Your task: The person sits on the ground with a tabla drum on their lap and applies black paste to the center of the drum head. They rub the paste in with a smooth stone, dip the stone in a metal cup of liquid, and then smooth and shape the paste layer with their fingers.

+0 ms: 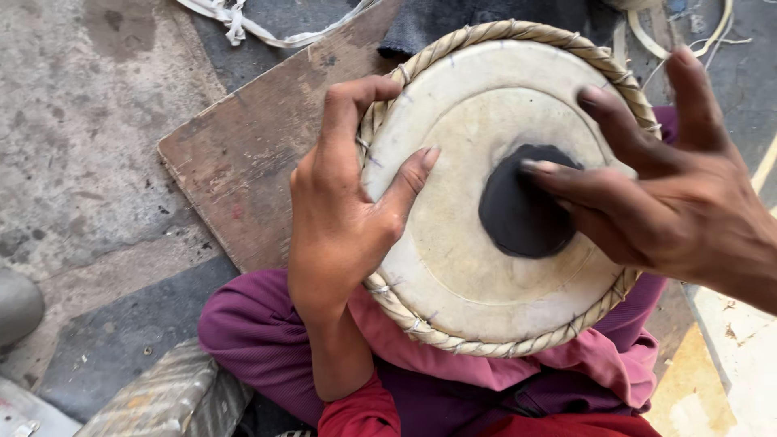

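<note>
A round drum head (461,243) of pale hide with a braided rope rim lies on my lap. A black paste patch (522,214) sits off-centre on the hide. My left hand (344,210) grips the drum's left rim, thumb pressed on the hide and fingers curled over the braid. My right hand (664,186) reaches in from the right, one fingertip pressing the top of the black patch, the other fingers spread above the hide.
Purple trousers (259,340) and pink cloth (583,368) lie under the drum. A worn wooden board (251,154) rests on the stained concrete floor to the left. White cord (243,24) lies at the top. A grey ridged object (162,396) sits bottom left.
</note>
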